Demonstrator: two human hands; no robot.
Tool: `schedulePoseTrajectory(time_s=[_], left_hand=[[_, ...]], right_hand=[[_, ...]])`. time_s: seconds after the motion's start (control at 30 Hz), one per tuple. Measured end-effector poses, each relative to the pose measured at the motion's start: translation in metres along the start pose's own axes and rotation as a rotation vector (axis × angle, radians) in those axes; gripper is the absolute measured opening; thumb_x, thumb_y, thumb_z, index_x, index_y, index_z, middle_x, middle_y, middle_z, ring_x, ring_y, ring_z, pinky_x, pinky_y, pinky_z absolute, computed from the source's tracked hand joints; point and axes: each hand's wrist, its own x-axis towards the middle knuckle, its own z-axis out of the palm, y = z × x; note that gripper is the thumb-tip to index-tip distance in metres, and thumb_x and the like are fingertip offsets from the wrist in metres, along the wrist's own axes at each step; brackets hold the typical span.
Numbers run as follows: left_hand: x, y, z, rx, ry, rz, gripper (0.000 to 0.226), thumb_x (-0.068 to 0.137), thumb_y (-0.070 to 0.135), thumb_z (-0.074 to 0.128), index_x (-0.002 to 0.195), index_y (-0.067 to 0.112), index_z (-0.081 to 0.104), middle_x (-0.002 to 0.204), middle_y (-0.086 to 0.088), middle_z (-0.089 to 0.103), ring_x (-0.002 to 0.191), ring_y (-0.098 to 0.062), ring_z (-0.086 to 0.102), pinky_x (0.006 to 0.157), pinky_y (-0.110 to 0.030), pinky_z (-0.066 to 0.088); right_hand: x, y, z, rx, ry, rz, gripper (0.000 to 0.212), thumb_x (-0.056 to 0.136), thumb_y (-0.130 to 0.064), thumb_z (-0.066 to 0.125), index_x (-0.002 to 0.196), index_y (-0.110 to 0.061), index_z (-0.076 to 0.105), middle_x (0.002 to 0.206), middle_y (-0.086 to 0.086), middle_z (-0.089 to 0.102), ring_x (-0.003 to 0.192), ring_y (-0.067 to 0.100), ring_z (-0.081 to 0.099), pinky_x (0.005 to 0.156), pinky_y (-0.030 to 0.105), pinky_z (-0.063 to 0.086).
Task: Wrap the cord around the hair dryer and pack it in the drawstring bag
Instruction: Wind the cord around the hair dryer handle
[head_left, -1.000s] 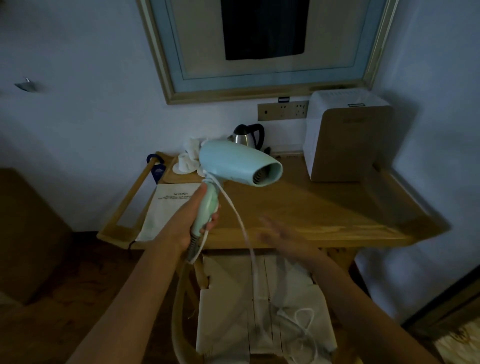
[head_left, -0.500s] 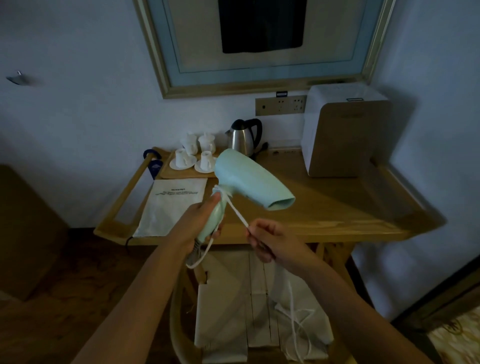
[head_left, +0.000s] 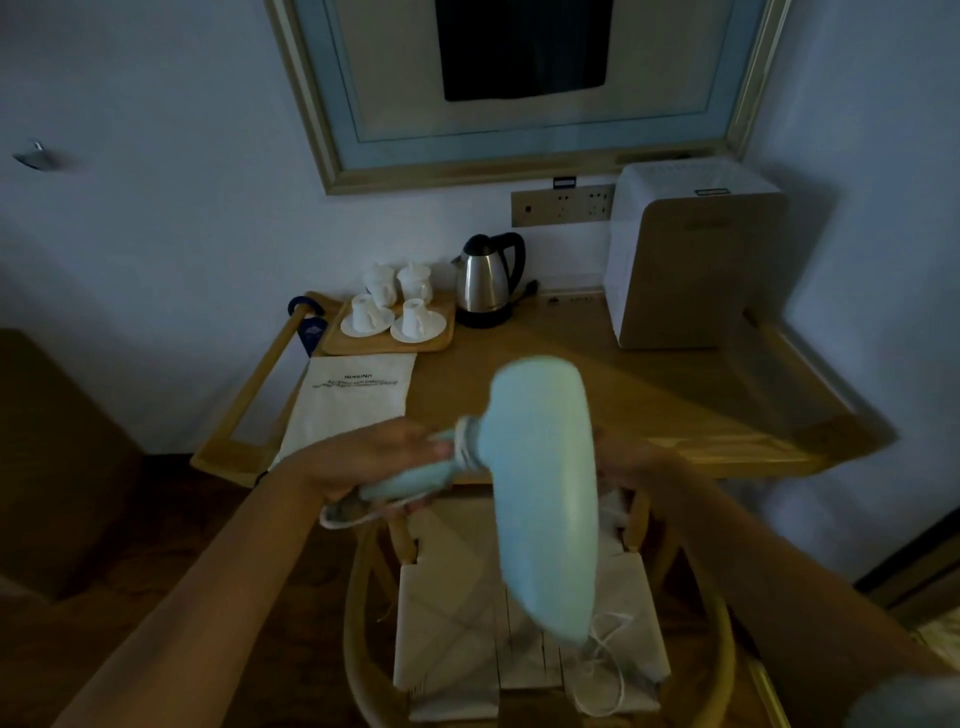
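Note:
A pale blue hair dryer (head_left: 543, 488) is held in front of me, its barrel blurred and pointing down toward me. My left hand (head_left: 358, 460) grips its handle. Turns of white cord (head_left: 464, 441) sit around the neck where handle meets barrel. My right hand (head_left: 626, 462) is mostly hidden behind the barrel, so I cannot tell what it holds. Loose cord (head_left: 605, 660) lies on the chair seat below. A white drawstring bag (head_left: 348, 402) with printed text lies flat on the left part of the wooden table (head_left: 675, 410).
A wooden tray (head_left: 387, 340) with white cups and a steel kettle (head_left: 485, 280) stand at the table's back. A white box-like appliance (head_left: 691, 265) fills the back right corner. A round-backed chair (head_left: 524, 623) with a pale seat stands under me, pushed to the table.
The dryer has swung so its barrel points down toward me instead of right. My right hand has gone behind the barrel. More cord sits around the neck.

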Motion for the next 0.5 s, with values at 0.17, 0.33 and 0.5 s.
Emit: schedulePoseTrajectory(time_s=[0.17,0.33,0.5], left_hand=[[0.015,-0.002,0.019,0.492,-0.206,-0.111,0.038,0.086,0.046,0.056,0.1,0.011,0.063,0.076,-0.003,0.067,0.051,-0.006,0.06,0.048,-0.014,0.047],[0.036,-0.031,0.033,0.33,-0.064,-0.215,0.03,0.088,0.04,0.057,0.102,0.013,0.058,0.086,-0.007,0.066,0.069,-0.018,0.063,0.061,-0.024,0.05],[0.053,-0.043,0.035,0.266,0.228,-0.24,0.046,0.09,0.048,0.049,0.083,0.004,0.063,0.063,-0.007,0.064,0.05,-0.017,0.058,0.051,-0.024,0.045]], right_hand=[[0.015,-0.051,-0.016,-0.55,-0.027,0.0,0.022,0.09,-0.029,0.054,0.094,-0.013,0.069,0.073,0.0,0.059,0.06,0.01,0.046,0.054,0.021,0.037],[0.008,-0.083,0.006,-0.687,0.16,-0.129,0.013,0.085,-0.029,0.061,0.083,-0.019,0.07,0.069,-0.012,0.059,0.054,0.001,0.047,0.046,0.011,0.034],[-0.017,-0.08,0.048,-0.799,0.081,-0.247,0.028,0.094,-0.023,0.045,0.068,-0.018,0.054,0.067,-0.003,0.048,0.055,0.007,0.039,0.051,0.024,0.029]])
